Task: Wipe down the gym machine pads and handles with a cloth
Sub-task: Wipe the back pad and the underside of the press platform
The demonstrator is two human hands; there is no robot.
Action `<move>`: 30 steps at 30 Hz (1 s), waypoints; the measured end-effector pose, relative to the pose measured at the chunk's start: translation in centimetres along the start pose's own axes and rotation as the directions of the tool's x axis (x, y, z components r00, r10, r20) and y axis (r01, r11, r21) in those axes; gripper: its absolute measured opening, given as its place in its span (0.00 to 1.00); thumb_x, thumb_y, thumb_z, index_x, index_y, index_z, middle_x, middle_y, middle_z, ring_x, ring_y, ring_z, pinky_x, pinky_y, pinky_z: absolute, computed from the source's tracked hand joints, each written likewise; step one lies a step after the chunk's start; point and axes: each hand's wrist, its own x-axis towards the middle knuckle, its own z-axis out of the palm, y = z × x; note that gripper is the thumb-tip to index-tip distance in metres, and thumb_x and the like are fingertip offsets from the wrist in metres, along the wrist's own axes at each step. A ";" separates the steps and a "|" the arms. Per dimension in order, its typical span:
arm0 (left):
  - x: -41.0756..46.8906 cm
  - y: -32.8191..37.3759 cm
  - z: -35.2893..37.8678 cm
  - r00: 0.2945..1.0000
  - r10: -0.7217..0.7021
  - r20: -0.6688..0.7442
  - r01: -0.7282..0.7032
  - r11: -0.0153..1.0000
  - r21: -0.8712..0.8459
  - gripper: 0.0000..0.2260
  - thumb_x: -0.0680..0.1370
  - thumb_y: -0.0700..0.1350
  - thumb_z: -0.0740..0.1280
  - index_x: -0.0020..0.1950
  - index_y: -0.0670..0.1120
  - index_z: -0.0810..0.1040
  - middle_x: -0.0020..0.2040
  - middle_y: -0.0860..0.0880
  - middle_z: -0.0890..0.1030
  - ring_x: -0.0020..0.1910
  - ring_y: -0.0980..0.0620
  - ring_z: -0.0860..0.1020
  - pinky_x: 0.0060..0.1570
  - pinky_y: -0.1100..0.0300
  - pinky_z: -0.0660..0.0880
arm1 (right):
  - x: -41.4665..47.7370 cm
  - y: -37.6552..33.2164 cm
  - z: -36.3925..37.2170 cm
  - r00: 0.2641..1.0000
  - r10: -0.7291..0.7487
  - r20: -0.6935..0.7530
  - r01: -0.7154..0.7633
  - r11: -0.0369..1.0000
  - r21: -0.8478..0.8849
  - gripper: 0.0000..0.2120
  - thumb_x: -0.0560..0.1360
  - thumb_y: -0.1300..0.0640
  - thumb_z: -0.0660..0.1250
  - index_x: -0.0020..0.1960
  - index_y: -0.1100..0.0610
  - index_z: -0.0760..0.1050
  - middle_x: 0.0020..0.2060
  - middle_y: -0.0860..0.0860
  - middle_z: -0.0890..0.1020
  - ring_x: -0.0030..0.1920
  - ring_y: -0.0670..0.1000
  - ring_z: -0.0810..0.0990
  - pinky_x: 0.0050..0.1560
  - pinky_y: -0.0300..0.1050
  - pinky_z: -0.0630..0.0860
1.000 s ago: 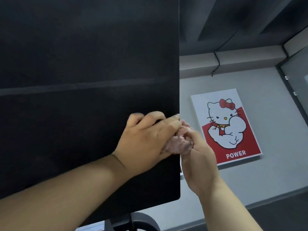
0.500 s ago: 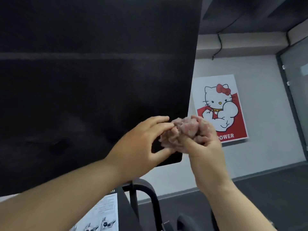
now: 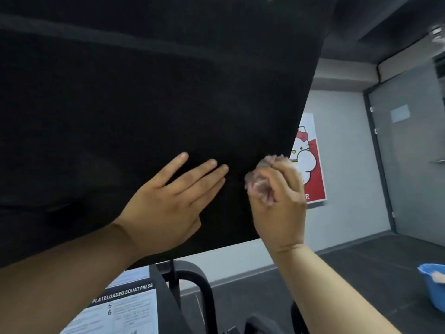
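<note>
The black pad (image 3: 144,104) blocked the whole upper left, with the left hand (image 3: 168,201) spread flat on it and the right hand (image 3: 279,203) at its right edge, while open room lay rightward toward the wall (image 3: 342,165) and blue tub (image 3: 433,285).

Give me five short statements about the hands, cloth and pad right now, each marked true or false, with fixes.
1. The right hand grips a bunched pinkish cloth. True.
2. The left hand holds the cloth too. False: its fingers are spread flat and empty against the black pad.
3. The cloth is near the pad's right edge. True.
4. A red bucket sits at the right. False: the bucket is blue.
5. The sign reads "Plateloaded Squat Press". True.
</note>
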 end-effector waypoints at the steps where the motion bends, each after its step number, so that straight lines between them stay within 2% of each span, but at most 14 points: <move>1: -0.1 0.0 0.2 1.000 -0.006 -0.007 0.006 1.000 0.005 0.27 0.78 0.50 0.56 0.76 0.42 0.66 0.78 0.44 0.62 0.77 0.46 0.59 0.77 0.44 0.46 | -1.5 0.5 -0.3 0.997 -0.010 0.076 0.012 1.000 -0.020 0.07 0.71 0.64 0.76 0.49 0.60 0.83 0.52 0.55 0.81 0.57 0.57 0.79 0.62 0.52 0.77; 4: -0.1 0.1 0.3 0.998 -0.032 -0.044 0.034 0.999 0.032 0.28 0.78 0.50 0.56 0.77 0.41 0.65 0.78 0.44 0.61 0.77 0.45 0.59 0.77 0.43 0.47 | -2.4 1.0 -1.7 0.975 -0.026 0.221 0.030 0.999 -0.014 0.06 0.71 0.64 0.76 0.47 0.60 0.82 0.49 0.53 0.80 0.52 0.56 0.79 0.56 0.51 0.78; 5: 0.0 0.3 0.4 0.998 -0.026 -0.056 0.028 0.999 0.036 0.27 0.79 0.49 0.55 0.77 0.40 0.64 0.79 0.44 0.61 0.77 0.45 0.58 0.77 0.43 0.47 | -1.6 0.8 -2.2 0.981 -0.005 0.193 0.005 1.000 0.004 0.05 0.72 0.64 0.75 0.47 0.60 0.81 0.48 0.53 0.79 0.49 0.55 0.79 0.53 0.47 0.79; 7: -0.2 0.5 0.7 0.998 0.005 -0.061 -0.002 0.999 0.051 0.27 0.80 0.49 0.54 0.77 0.39 0.63 0.79 0.43 0.61 0.77 0.44 0.58 0.77 0.43 0.48 | 1.0 0.2 -2.6 0.998 0.066 0.015 -0.066 0.997 0.037 0.05 0.74 0.60 0.72 0.47 0.62 0.79 0.47 0.52 0.76 0.45 0.50 0.77 0.50 0.33 0.76; 9: -0.3 0.6 1.0 0.998 0.036 -0.053 -0.032 0.996 0.080 0.27 0.81 0.49 0.53 0.77 0.38 0.62 0.78 0.41 0.60 0.77 0.43 0.58 0.77 0.43 0.48 | 1.8 -0.1 -1.9 0.990 0.085 -0.111 -0.081 0.996 0.038 0.06 0.75 0.59 0.69 0.46 0.63 0.78 0.45 0.52 0.77 0.44 0.48 0.75 0.49 0.28 0.72; 11: -0.2 0.5 1.1 0.997 0.051 -0.055 -0.046 0.995 0.093 0.27 0.80 0.49 0.54 0.77 0.37 0.62 0.78 0.40 0.61 0.77 0.43 0.58 0.77 0.44 0.48 | -0.7 0.2 -0.9 0.994 0.083 -0.077 -0.082 0.997 0.018 0.05 0.76 0.61 0.70 0.45 0.63 0.79 0.41 0.53 0.79 0.42 0.51 0.75 0.49 0.36 0.75; 14: 0.0 0.6 1.3 0.996 0.042 -0.077 -0.033 0.993 0.116 0.27 0.80 0.49 0.54 0.77 0.37 0.62 0.78 0.40 0.61 0.77 0.42 0.59 0.77 0.44 0.50 | -7.3 1.6 -0.3 0.982 0.146 0.120 -0.142 0.989 -0.043 0.06 0.73 0.64 0.75 0.48 0.61 0.81 0.44 0.52 0.81 0.46 0.53 0.77 0.51 0.42 0.78; 16: 0.1 0.8 1.3 0.996 0.039 -0.077 -0.028 0.990 0.138 0.27 0.80 0.48 0.53 0.77 0.37 0.62 0.78 0.40 0.61 0.77 0.42 0.59 0.77 0.44 0.49 | -8.8 2.2 -0.8 0.965 0.153 0.212 -0.142 0.988 -0.064 0.06 0.72 0.65 0.75 0.47 0.59 0.80 0.44 0.50 0.79 0.45 0.52 0.76 0.47 0.45 0.79; 18: 0.1 0.7 1.3 0.996 0.046 -0.074 -0.035 0.989 0.142 0.27 0.80 0.48 0.53 0.77 0.37 0.62 0.78 0.40 0.61 0.77 0.42 0.59 0.77 0.44 0.49 | -7.1 1.8 -1.7 0.970 0.130 0.203 -0.129 0.991 -0.018 0.02 0.74 0.62 0.71 0.46 0.60 0.79 0.44 0.48 0.77 0.43 0.51 0.76 0.44 0.44 0.79; 20: 0.1 0.8 1.4 0.996 0.050 -0.074 -0.039 0.989 0.144 0.28 0.80 0.49 0.53 0.77 0.36 0.62 0.78 0.39 0.61 0.76 0.42 0.59 0.77 0.43 0.49 | -3.9 0.9 -2.7 0.992 0.115 0.045 -0.116 0.992 0.039 0.07 0.75 0.58 0.68 0.48 0.62 0.79 0.47 0.49 0.77 0.46 0.49 0.76 0.49 0.35 0.77; 22: 0.1 0.8 1.4 0.996 0.051 -0.075 -0.038 0.987 0.158 0.28 0.80 0.49 0.53 0.77 0.36 0.62 0.78 0.39 0.60 0.76 0.41 0.59 0.77 0.43 0.49 | -1.9 1.0 -2.5 0.991 0.116 -0.072 -0.113 0.993 0.045 0.08 0.75 0.59 0.67 0.50 0.63 0.79 0.50 0.53 0.79 0.52 0.48 0.77 0.55 0.36 0.76; 25: 0.2 0.8 1.5 0.996 0.061 -0.066 -0.049 0.983 0.179 0.28 0.80 0.49 0.52 0.77 0.36 0.61 0.78 0.39 0.60 0.76 0.40 0.59 0.77 0.42 0.49 | -4.3 1.7 -1.1 0.989 0.148 -0.029 -0.148 0.989 -0.005 0.12 0.75 0.56 0.67 0.52 0.64 0.80 0.52 0.56 0.81 0.55 0.54 0.79 0.57 0.47 0.79; 27: 0.1 0.8 1.6 0.996 0.057 -0.075 -0.041 0.979 0.199 0.28 0.80 0.50 0.52 0.77 0.36 0.62 0.78 0.38 0.61 0.76 0.40 0.59 0.77 0.42 0.48 | -7.3 2.7 -0.7 0.988 0.149 0.047 -0.149 0.989 -0.014 0.10 0.76 0.58 0.69 0.52 0.64 0.81 0.51 0.56 0.81 0.54 0.56 0.80 0.56 0.53 0.80; 30: 0.2 0.8 1.6 0.995 0.066 -0.080 -0.050 0.980 0.190 0.28 0.80 0.50 0.53 0.77 0.36 0.62 0.78 0.38 0.60 0.76 0.39 0.58 0.76 0.41 0.47 | -9.0 3.6 -1.8 0.961 0.146 0.234 -0.136 0.989 -0.059 0.07 0.74 0.62 0.72 0.52 0.62 0.82 0.50 0.53 0.81 0.51 0.54 0.79 0.53 0.50 0.82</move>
